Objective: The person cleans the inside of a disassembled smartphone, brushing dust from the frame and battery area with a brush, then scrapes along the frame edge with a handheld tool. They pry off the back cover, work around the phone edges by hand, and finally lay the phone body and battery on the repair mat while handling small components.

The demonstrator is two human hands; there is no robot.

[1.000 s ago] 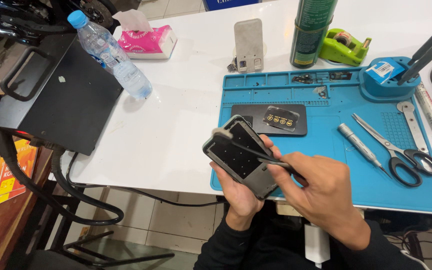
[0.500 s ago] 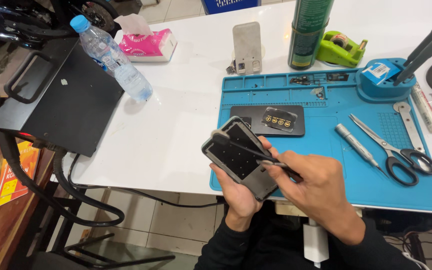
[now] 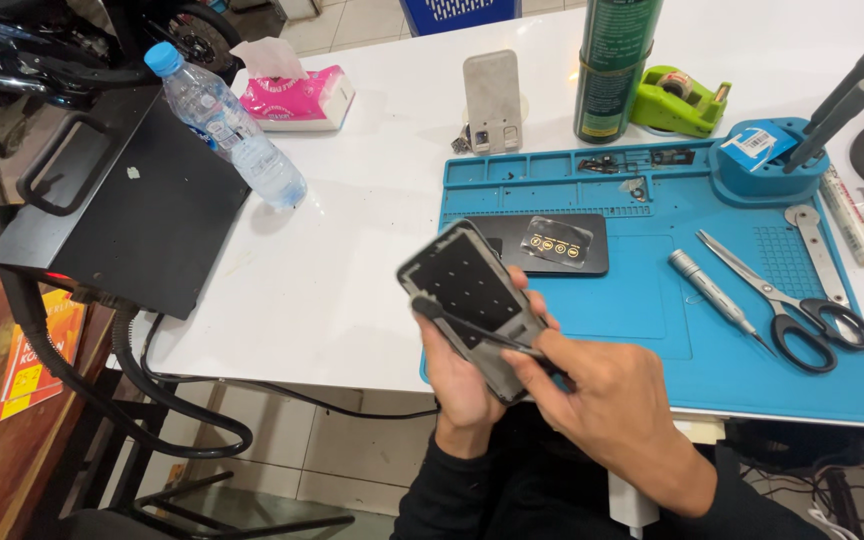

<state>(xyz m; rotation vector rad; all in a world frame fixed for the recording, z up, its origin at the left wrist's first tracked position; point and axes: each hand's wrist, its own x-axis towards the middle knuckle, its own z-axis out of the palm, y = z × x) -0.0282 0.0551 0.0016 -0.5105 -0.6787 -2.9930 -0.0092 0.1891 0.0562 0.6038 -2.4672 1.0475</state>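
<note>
Here your left hand (image 3: 462, 385) cradles the opened phone frame (image 3: 472, 300) from beneath, tilted toward you over the blue mat's (image 3: 652, 340) near edge; your right hand (image 3: 602, 410) pinches a thin dark tool (image 3: 472, 330), its tip resting on the frame's lower corner for control.

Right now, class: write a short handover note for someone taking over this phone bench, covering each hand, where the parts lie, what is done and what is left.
Left hand: grips the opened grey phone frame from below, tilted over the table edge.
Right hand: holds a thin dark pointed tool, its tip on the frame's left edge.
Nearby: black phone panel, silver screwdriver and black-handled scissors lie on the blue rubber work mat.
Done: frame is apart from the panel.
Left: work along the frame edge looks unfinished; frame and panel not rejoined.
</note>
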